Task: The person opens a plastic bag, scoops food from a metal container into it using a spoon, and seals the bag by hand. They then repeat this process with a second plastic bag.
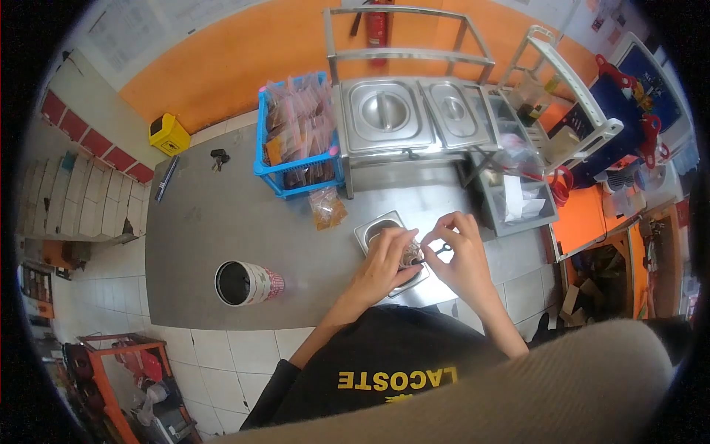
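Over a small square steel container [359,235] near the table's front edge, both my hands are close together. My left hand [384,265] has its fingers curled round a small clear item [409,257], which looks like a plastic bag. My right hand [457,255] pinches at the same spot, beside a small dark ring-ended piece [446,249]. The fingers partly cover the container and what they hold, so the details are hard to make out.
A paper cup [255,284] with a dark opening lies left on the steel table [200,222]. Behind are a blue basket [275,177] of packets, a loose packet [326,208], lidded steel pans [384,111], keys [220,158] and a grey bin [521,214].
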